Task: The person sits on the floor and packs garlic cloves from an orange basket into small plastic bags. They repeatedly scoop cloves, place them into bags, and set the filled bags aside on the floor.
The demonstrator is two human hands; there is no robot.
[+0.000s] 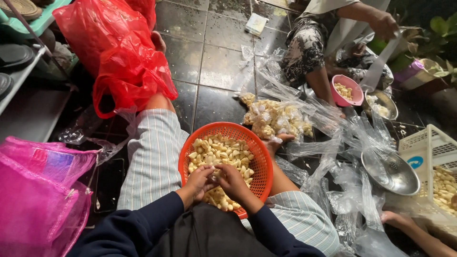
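Head view: both hands (216,182) pinch one garlic clove (216,174), axis unclear.

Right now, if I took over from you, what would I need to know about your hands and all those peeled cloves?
Left hand and right hand: together over the orange basket on the lap, fingers pinching peeled cloves.
Done: filled clear bags lie piled on the floor beyond the basket.
Left: the basket is full of loose cloves; empty clear bags lie to the right.
Another person works opposite.
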